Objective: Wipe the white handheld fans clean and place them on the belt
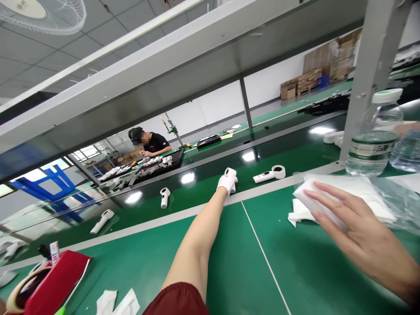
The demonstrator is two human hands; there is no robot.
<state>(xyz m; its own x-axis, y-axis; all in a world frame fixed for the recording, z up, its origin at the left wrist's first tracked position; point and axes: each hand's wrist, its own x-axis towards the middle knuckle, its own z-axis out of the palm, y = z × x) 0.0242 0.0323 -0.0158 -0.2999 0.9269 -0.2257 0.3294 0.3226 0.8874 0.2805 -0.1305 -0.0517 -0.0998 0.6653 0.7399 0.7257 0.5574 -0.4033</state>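
My left hand (227, 183), in a white glove, reaches far forward over the dark belt strip. Its fingers are closed around a white handheld device (230, 172) with a ring-shaped head, partly hidden by the glove. Just right of it lies a similar white device (269, 174) with a round dark opening. My bare right hand (364, 236) has its fingers over a white soft sheet (323, 203) and grips it; the thumb is hidden. Beneath it spread more white sheets (377, 199) and clear plastic film (400, 208).
More white devices (165, 197) lie along the belt at left. A red box (61, 284), a tape roll (24, 288) and white scraps (126, 302) are near left. Water bottles (372, 135) stand by a metal post (369, 74). A shelf crosses above; a co-worker (155, 143) sits beyond.
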